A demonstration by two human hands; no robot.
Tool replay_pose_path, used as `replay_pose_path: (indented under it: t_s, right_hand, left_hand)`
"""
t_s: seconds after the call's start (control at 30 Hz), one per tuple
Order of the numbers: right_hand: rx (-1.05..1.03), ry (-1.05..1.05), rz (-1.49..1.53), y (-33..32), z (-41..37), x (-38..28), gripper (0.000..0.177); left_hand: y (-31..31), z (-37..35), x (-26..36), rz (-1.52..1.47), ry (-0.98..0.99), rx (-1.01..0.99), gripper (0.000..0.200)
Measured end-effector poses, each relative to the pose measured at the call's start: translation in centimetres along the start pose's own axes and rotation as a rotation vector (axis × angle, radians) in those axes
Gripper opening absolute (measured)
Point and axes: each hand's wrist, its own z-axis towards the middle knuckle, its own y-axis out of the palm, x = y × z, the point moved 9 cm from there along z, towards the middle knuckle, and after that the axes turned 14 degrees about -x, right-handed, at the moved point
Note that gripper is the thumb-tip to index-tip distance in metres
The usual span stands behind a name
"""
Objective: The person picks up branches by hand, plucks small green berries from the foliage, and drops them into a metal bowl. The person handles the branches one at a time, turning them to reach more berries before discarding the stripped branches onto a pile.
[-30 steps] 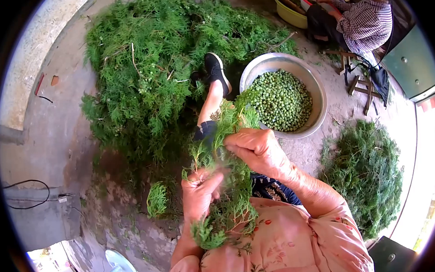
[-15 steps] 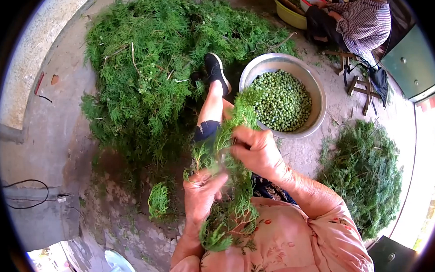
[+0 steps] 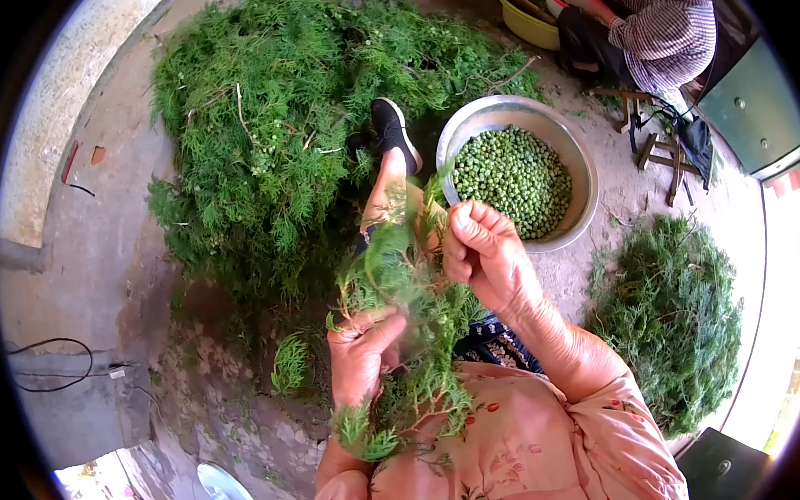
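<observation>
Head view: metal basin [image 3: 594, 186] of green seeds [image 3: 512, 180] lies just beyond the right hand [image 3: 487, 257]. That hand has risen up the green sprig [image 3: 421, 355] since 0.5 s ago, fingers curled shut on its upper foliage. Left hand [image 3: 361, 355] still fisted round the lower stem.

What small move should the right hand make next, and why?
Probably pull the right hand toward the bowl, stripping the sprig. It is closed on the sprig's tip, the left hand grips the lower stems, and the bowl of green berries lies just beyond.
</observation>
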Motion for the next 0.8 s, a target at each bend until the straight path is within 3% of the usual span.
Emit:
replay_pose_path:
  t_s: [0.13,0.23,0.3,0.37,0.43,0.57,0.63,0.7,0.77,0.8]
  right_hand:
    - [0.017,0.050,-0.050,-1.3,0.3,-1.3,0.010]
    - [0.118,0.029,-0.020,-3.7,0.1,-2.2,0.016]
    - [0.068,-0.107,0.076,-6.4,0.2,-3.8,0.025]
    - [0.416,-0.291,0.314,-9.5,-0.7,-5.5,0.027]
    - [0.453,-0.284,0.333,-10.2,-1.2,-5.8,0.027]
    - [0.144,-0.050,-0.483,-3.4,-2.0,-4.7,0.038]
    - [-0.279,-0.352,-1.248,5.2,-3.1,-5.5,0.032]
    - [-0.514,-0.636,-1.630,12.0,-5.3,-3.8,0.035]
    - [-0.684,-0.635,-1.535,13.3,-6.8,-1.4,0.034]
    - [-0.758,-0.431,-1.550,13.5,-6.7,0.2,0.030]
  left_hand:
    - [-0.8,0.5,-0.7,-0.141,-0.018,-0.045,0.026]
    - [-0.6,0.7,0.1,-0.191,0.033,-0.073,0.025]
    - [-0.8,0.8,0.4,-0.224,0.081,-0.079,0.024]
    - [-1.8,1.2,-0.2,-0.201,0.120,-0.008,0.023]
    - [-2.3,1.4,-0.1,-0.175,0.193,0.006,0.024]
    - [-0.8,1.5,0.0,-0.371,0.197,-0.018,0.027]
    - [-0.3,1.7,-0.1,-0.454,0.210,-0.019,0.027]
    - [-0.5,1.9,0.5,-0.275,0.196,-0.036,0.021]
    - [0.0,2.0,0.0,-0.457,0.176,0.000,0.019]
    - [0.3,1.8,1.1,-0.448,0.193,0.017,0.018]
